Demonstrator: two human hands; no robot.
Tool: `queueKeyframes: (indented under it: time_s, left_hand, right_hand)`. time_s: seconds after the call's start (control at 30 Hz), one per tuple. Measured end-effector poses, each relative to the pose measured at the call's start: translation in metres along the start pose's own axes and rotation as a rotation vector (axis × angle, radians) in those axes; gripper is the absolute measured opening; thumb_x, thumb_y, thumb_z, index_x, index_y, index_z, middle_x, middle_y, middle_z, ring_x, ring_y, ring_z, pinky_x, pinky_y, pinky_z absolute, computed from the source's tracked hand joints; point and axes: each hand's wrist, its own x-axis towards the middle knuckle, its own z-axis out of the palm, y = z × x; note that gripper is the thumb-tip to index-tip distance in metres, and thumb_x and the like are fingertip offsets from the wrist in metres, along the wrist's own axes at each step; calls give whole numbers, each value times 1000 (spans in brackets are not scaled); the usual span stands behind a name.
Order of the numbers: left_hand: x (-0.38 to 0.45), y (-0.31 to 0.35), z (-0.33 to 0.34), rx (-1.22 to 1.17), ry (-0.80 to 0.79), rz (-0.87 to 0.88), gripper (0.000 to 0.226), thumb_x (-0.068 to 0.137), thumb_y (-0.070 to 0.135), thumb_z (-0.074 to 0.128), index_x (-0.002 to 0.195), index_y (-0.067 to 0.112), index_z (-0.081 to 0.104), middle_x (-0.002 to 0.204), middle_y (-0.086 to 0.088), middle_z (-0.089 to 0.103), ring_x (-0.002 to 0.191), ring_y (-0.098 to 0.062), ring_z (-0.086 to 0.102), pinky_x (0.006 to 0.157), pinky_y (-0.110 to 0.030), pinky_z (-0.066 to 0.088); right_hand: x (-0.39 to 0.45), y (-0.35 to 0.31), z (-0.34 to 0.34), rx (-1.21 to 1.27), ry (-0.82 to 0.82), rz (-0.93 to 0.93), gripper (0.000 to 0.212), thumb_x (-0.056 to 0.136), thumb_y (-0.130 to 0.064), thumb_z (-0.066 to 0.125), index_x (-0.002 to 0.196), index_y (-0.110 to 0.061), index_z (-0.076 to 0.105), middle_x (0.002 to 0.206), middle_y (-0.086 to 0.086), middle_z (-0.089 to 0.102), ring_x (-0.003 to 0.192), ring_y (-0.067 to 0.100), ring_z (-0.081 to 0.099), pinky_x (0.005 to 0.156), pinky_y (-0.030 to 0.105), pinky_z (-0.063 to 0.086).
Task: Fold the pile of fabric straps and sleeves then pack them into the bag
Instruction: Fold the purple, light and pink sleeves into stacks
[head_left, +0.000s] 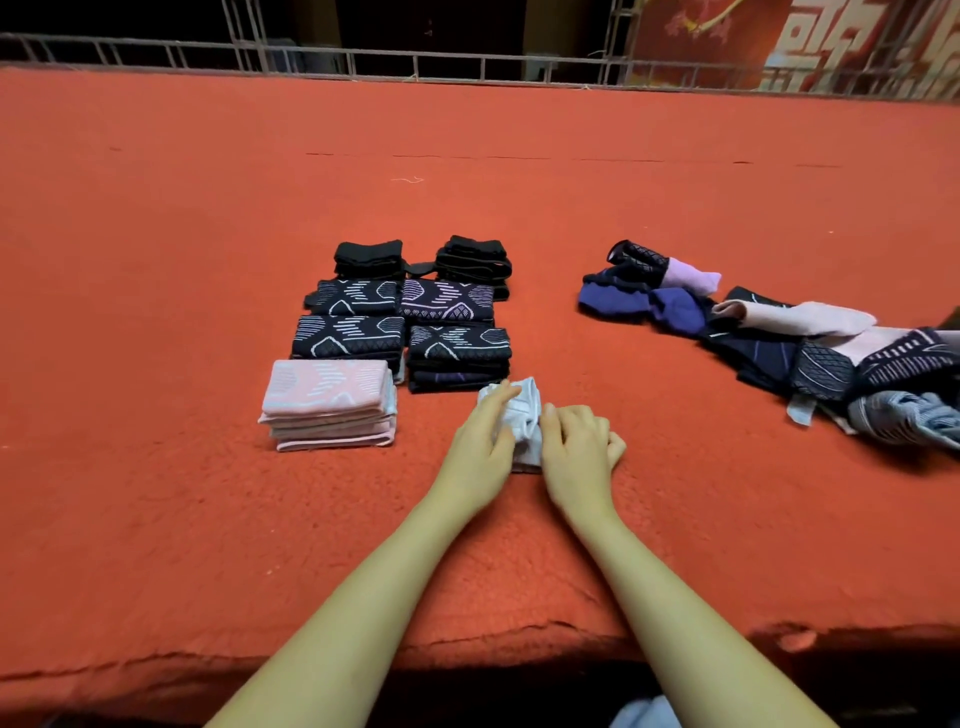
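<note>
Bunching between both hands (530, 441), the white sleeve (522, 415) lies crumpled.

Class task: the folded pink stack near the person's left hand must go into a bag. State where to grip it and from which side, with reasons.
Grip the pink stack across its short ends, one hand at each, coming from left and right. Its loose layered edges face the person, so squeezing the ends probably keeps the layers together. The dark folded stack sits close behind it, blocking a far-side approach.

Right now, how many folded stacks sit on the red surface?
7, in two columns: black stacks and at the back, dark patterned stacks and in the middle, and a pink stack at front left.
</note>
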Motion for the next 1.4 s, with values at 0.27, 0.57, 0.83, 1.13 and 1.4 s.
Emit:
queueKeyframes:
  time_s: [0.27, 0.57, 0.83, 1.13, 1.4]
  left_hand:
    - [5, -18, -9, 808, -309, -88, 56, 101, 38, 28, 153, 26, 12, 161, 6, -2, 147, -17, -3, 117, -39, -1]
    - [14, -11, -16, 903, -414, -75, 50, 102, 34, 21, 152, 35, 12, 160, 10, 1, 147, -21, -1, 116, -46, -4]
    - [28, -5, -25, 999, -467, -52, 47, 102, 38, 24, 148, 39, 23, 159, 14, 11, 146, -25, 9, 114, -52, -1]
    - [24, -13, -38, 952, -99, 199, 58, 99, 39, 33, 152, 28, 13, 160, -3, 13, 137, -20, 33, 105, -44, 28]
    - [38, -8, -69, 998, 65, 506, 46, 93, 39, 34, 130, 20, 54, 129, -3, 59, 107, -22, 57, 86, -36, 25]
  right_hand:
    - [-3, 2, 1, -45, 29, -42, 18, 88, -35, 63, 87, -18, 66, 110, -4, 53, 110, 18, 40, 88, 25, 14]
    - [-5, 3, 7, -132, 47, -48, 10, 84, -20, 61, 82, -10, 60, 116, 7, 52, 110, 29, 41, 92, 36, 21]
    - [0, 4, 16, -340, -67, -72, 40, 95, -29, 48, 119, 2, 54, 150, 18, 32, 137, 32, 27, 107, 41, 12]
    - [-2, 2, 16, -177, 109, -344, 28, 85, -28, 37, 88, -10, 57, 123, 16, 58, 120, 19, 42, 90, 37, 23]
    - [17, -20, 2, -54, 123, -534, 24, 88, -29, 44, 95, -16, 63, 123, 8, 59, 111, 13, 46, 84, 24, 14]
